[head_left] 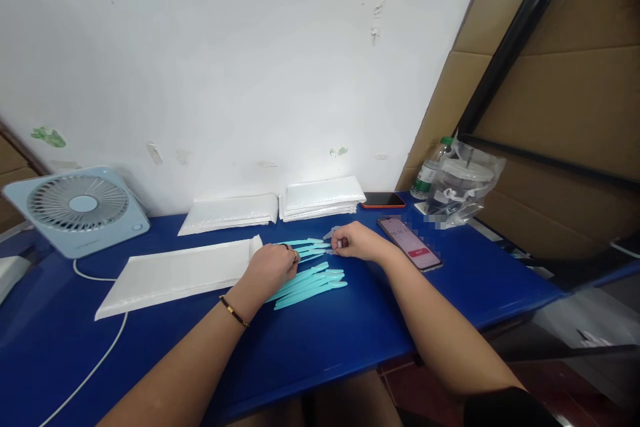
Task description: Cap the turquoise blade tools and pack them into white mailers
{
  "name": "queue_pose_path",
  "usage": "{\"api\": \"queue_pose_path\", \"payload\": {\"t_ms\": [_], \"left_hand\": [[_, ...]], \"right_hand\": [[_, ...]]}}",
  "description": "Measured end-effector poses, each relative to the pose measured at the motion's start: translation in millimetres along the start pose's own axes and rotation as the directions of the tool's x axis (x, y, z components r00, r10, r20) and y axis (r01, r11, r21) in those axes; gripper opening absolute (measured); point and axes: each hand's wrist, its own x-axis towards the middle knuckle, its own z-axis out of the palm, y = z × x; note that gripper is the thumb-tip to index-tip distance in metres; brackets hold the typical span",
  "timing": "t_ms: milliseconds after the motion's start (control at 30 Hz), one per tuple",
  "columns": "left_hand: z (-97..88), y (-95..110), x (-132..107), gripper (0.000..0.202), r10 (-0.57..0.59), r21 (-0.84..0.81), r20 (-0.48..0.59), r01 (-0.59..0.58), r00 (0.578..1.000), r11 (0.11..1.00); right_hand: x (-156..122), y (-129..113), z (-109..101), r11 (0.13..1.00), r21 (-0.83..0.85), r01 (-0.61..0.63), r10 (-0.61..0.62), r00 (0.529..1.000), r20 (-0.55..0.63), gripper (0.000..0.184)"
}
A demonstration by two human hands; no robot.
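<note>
Several slim turquoise eyebrow razors lie side by side on the blue table, heads pointing right. Above them, more razors fan out under my left hand, whose curled fingers close on the handles; how many it grips is hidden. My right hand is closed in a pinch at the head end of these upper razors, on a small clear cap. Another clear piece shows just behind its fingertips. Left of my left hand lies a long white padded envelope, its right end partly behind the hand.
Stacked white envelopes and another white pile stand along the wall. A light blue fan with a white cable is at left. Right are a lit phone, a dark phone, a bottle and a bagged cup.
</note>
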Motion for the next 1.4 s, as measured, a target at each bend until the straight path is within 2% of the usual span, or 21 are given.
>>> {"api": "queue_pose_path", "payload": {"t_ms": [267, 500, 600, 700, 833, 967, 1133, 1300, 1400], "left_hand": [[12.0, -8.6, 3.7, 0.023, -0.001, -0.061, -0.03, 0.0, 1.0, 0.998], [16.9, -13.4, 6.2, 0.028, 0.029, -0.176, -0.066, -0.041, 0.997, 0.984], [16.9, -15.3, 5.2, 0.027, -0.003, -0.214, -0.089, -0.016, 0.996, 0.977], [13.0, -15.1, 0.9, 0.025, -0.051, -0.274, -0.117, 0.017, 0.992, 0.961], [6.8, -11.9, -6.0, 0.028, -0.028, -0.386, 0.005, 0.028, 1.0, 0.922], [6.9, -8.3, -7.5, 0.023, 0.009, -0.447, 0.092, 0.034, 0.996, 0.894], [10.2, -7.1, -5.4, 0.019, -0.041, -0.47, 0.087, 0.077, 0.995, 0.879], [10.6, -10.4, -4.6, 0.019, -0.108, -0.475, 0.025, 0.107, 0.994, 0.873], [9.1, -12.0, -5.0, 0.019, -0.141, -0.498, 0.013, 0.129, 0.99, 0.858]], "right_hand": [[4.5, -8.0, 5.7, 0.998, 0.001, 0.058, -0.058, 0.998, -0.003, 0.005], [15.0, -16.7, 20.2, 0.991, -0.028, 0.129, -0.129, 0.992, -0.014, 0.007], [15.1, -12.1, 18.8, 0.996, -0.005, 0.092, -0.092, 0.994, -0.057, 0.008], [8.0, 0.0, 4.9, 1.0, -0.004, -0.002, 0.001, 0.987, -0.162, 0.011], [-5.5, 18.4, -18.5, 0.99, -0.047, -0.132, 0.116, 0.959, -0.259, 0.013], [-8.4, 27.2, -22.5, 0.987, -0.111, -0.119, 0.095, 0.975, -0.203, 0.019], [1.7, 32.5, -9.1, 0.988, -0.155, -0.015, -0.011, 0.986, -0.165, 0.022], [5.9, 33.4, -5.3, 0.988, -0.153, 0.028, -0.055, 0.983, -0.174, 0.013], [5.1, 26.5, -4.9, 1.0, 0.023, -0.011, 0.016, 0.966, -0.256, 0.011]]}}
